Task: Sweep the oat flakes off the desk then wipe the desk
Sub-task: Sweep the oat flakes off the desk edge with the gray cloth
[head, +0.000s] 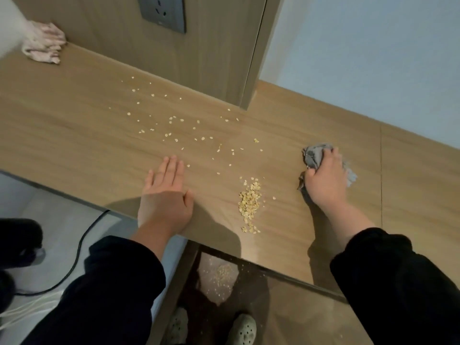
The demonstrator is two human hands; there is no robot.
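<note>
Oats (250, 200) piled on bench (74, 120); left hand (165, 195) flat at nine o'clock, right hand (326, 180) grips rag (315, 155) at three

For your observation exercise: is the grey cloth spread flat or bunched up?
Bunched up: the right hand grips the grey cloth in a crumpled wad.

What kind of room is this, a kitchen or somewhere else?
Most likely a bedroom or study at home rather than a kitchen. There is a long light-brown wooden desk, a grey wall socket set above it, and the person wears pale foam slippers indoors.
</note>
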